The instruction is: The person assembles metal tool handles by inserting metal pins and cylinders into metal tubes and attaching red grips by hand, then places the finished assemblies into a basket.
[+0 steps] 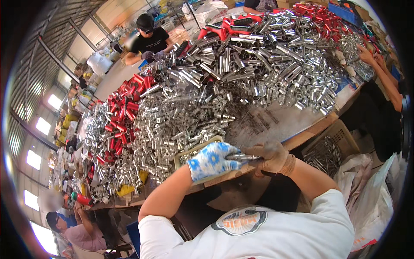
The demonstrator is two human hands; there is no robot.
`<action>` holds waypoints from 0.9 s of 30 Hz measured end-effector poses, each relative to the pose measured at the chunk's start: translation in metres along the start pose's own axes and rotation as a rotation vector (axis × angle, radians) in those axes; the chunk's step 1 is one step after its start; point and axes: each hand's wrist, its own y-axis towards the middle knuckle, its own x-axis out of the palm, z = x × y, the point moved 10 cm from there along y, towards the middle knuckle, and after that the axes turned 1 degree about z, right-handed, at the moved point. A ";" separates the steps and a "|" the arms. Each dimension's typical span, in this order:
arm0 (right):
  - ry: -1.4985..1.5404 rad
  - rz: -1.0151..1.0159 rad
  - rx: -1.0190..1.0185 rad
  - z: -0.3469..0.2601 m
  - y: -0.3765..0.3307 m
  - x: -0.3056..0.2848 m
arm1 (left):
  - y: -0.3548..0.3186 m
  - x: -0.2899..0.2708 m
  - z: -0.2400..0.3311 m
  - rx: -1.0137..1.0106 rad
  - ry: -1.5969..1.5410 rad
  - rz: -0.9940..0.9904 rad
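My left hand point(210, 160), in a white glove with blue dots, and my right hand point(271, 156), in a brown glove, meet at the near edge of the table point(297, 118). Between them they hold a short shiny metal tube point(242, 158), each hand closed on one end. Just beyond my left hand lies a shallow tray point(196, 150) with small metal parts. A big heap of silver metal tubes point(224, 82) covers the table beyond, with red tubes point(125, 112) mixed in at the left and far right.
Dark springs point(254, 118) lie scattered on the table near my hands. A plastic crate point(330, 149) of metal rods stands at my right beside white bags point(373, 203). Other people work around the table: one opposite point(148, 39), one at right point(384, 73), one lower left point(75, 228).
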 end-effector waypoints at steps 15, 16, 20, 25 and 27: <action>0.711 0.462 0.527 0.114 -0.038 -0.018 | 0.253 -0.127 -0.071 -0.271 0.670 0.335; 0.709 0.466 0.539 0.116 -0.040 -0.017 | 0.253 -0.127 -0.069 -0.239 0.679 0.342; 0.636 0.505 0.495 0.121 -0.037 -0.021 | 0.216 -0.137 -0.062 -0.183 0.570 0.544; 0.522 0.536 0.623 0.117 -0.042 -0.026 | 0.133 -0.128 -0.092 0.143 -1.063 0.633; 0.498 0.512 0.593 0.123 -0.045 -0.023 | 0.099 -0.109 -0.076 0.229 -1.355 0.543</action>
